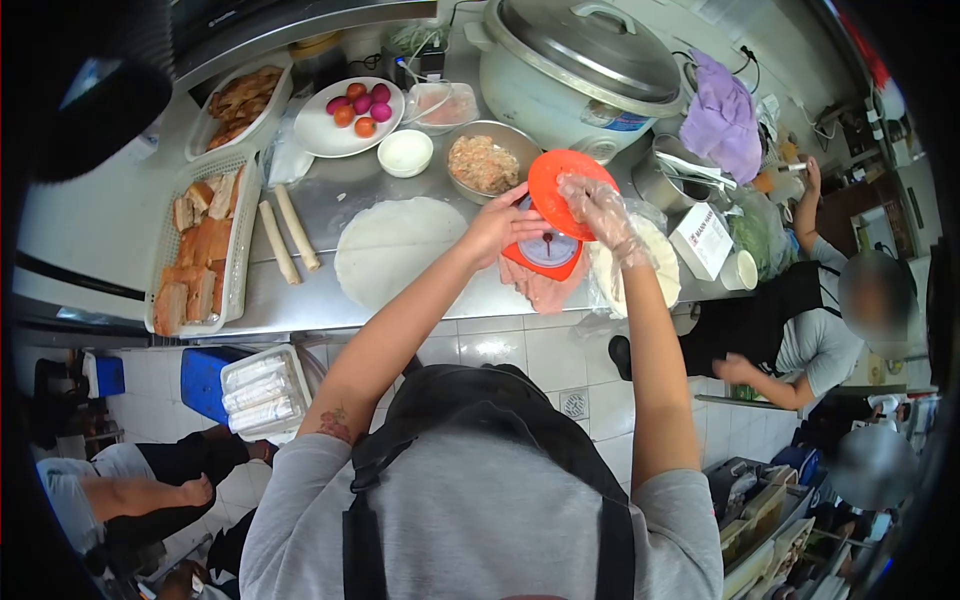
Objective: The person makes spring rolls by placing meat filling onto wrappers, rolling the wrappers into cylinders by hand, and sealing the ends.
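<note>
My bare left hand (497,226) has its fingers stretched out and apart at the left edge of an orange kitchen scale (560,268). Whether it touches the scale's round orange pan (567,172) I cannot tell. In a clear plastic glove, my right hand (597,212) is bent over the pan with its fingers bunched together. Anything inside those fingers is hidden. A metal bowl (522,142) of minced filling (484,164) stands just behind my left hand. Flat on the counter, left of the scale, lies a thin round pale sheet (390,250). The scale rests on a pink cloth (545,293).
Two pale rolls (279,243) lie beside a white basket of meat pieces (207,245). Behind are a plate of purple and orange eggs (352,115), a small white bowl (405,153) and a large lidded cooker (580,75). A white box (700,242) and a co-worker (770,335) are at right.
</note>
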Motion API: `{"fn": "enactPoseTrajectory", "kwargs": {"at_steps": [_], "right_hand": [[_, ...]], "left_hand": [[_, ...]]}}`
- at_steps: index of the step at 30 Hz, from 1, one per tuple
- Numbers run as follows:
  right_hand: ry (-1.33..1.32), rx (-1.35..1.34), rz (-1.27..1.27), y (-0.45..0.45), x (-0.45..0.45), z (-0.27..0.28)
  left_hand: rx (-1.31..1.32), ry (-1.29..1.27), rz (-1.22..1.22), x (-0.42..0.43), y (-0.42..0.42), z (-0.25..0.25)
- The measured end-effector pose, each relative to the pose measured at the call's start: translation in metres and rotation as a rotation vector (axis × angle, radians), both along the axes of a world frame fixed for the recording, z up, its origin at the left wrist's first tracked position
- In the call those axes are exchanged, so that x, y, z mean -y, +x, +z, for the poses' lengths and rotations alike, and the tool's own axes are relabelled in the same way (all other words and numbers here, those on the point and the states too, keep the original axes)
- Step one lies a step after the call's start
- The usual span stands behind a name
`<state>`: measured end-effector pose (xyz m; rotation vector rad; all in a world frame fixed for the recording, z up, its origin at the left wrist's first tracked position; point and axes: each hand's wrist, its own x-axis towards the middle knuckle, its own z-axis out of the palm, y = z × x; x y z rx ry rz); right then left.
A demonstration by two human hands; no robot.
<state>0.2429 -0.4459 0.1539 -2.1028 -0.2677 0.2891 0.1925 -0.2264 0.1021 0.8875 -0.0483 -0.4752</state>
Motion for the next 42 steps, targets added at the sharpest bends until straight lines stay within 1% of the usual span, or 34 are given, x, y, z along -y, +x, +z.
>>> {"fn": "enactPoseTrajectory", "kwargs": {"at_steps": [1,2,4,5,8,11,12,14,15,16,18,19,22,25,27,28,31,34,37,40,42], "right_hand": [[0.014,0.293,-0.005,-0.006,-0.002,-0.016],[-0.086,0.406,-0.008,-0.01,0.005,-0.026],[-0.282,0.627,-0.006,-0.04,-0.009,-0.013],[-0.207,0.632,-0.023,-0.049,-0.016,-0.014],[0.029,0.368,-0.017,-0.051,-0.023,-0.013],[0.759,-0.143,-0.071,-0.043,-0.023,0.0],[0.99,-0.334,-0.095,-0.041,-0.025,0.006],[1.138,-0.432,-0.053,-0.041,-0.038,0.026],[1.213,-0.489,-0.037,-0.042,-0.047,0.029],[1.233,-0.594,-0.064,-0.041,-0.061,0.025],[1.255,-0.793,-0.121,-0.036,-0.087,0.017],[1.219,-0.87,0.061,-0.031,-0.096,0.001],[0.858,-0.666,0.067,-0.032,-0.161,-0.03],[0.437,-0.224,0.197,-0.036,-0.232,-0.081],[0.354,-0.097,0.313,-0.051,-0.27,-0.125],[0.311,-0.03,0.368,-0.057,-0.283,-0.136],[0.054,0.274,0.426,-0.077,-0.292,-0.153],[0.11,0.307,0.243,-0.084,-0.283,-0.162],[-0.057,0.434,0.296,-0.084,-0.281,-0.169],[-0.137,0.335,0.29,-0.078,-0.284,-0.188],[-0.112,0.41,0.267,-0.076,-0.287,-0.196]], "left_hand": [[-0.01,-0.016,0.01,0.002,0.0,-0.004],[-0.022,-0.031,0.025,0.003,0.0,-0.007],[-0.02,-0.084,0.021,0.003,-0.002,-0.011],[-0.022,-0.11,0.022,0.002,-0.005,-0.013],[-0.041,-0.176,0.067,-0.003,-0.015,-0.014],[0.041,0.159,0.15,-0.038,-0.031,-0.034],[0.115,0.381,0.223,-0.055,-0.04,-0.048],[0.251,0.84,0.362,-0.099,-0.067,-0.079],[0.351,1.067,0.483,-0.12,-0.085,-0.086],[0.452,1.298,0.593,-0.14,-0.105,-0.089],[0.525,1.517,0.585,-0.173,-0.141,-0.089],[0.568,1.624,0.576,-0.182,-0.152,-0.088],[0.628,1.603,0.484,-0.201,-0.17,-0.093],[0.573,1.566,0.456,-0.206,-0.174,-0.087],[0.569,1.555,0.476,-0.205,-0.174,-0.087],[0.57,1.546,0.485,-0.206,-0.173,-0.087],[0.558,1.485,0.473,-0.217,-0.171,-0.085],[0.409,1.36,0.457,-0.232,-0.155,-0.084],[0.281,1.16,0.53,-0.233,-0.134,-0.072],[0.555,1.074,0.614,-0.23,-0.114,-0.077],[0.57,1.109,0.582,-0.228,-0.105,-0.086]]}}
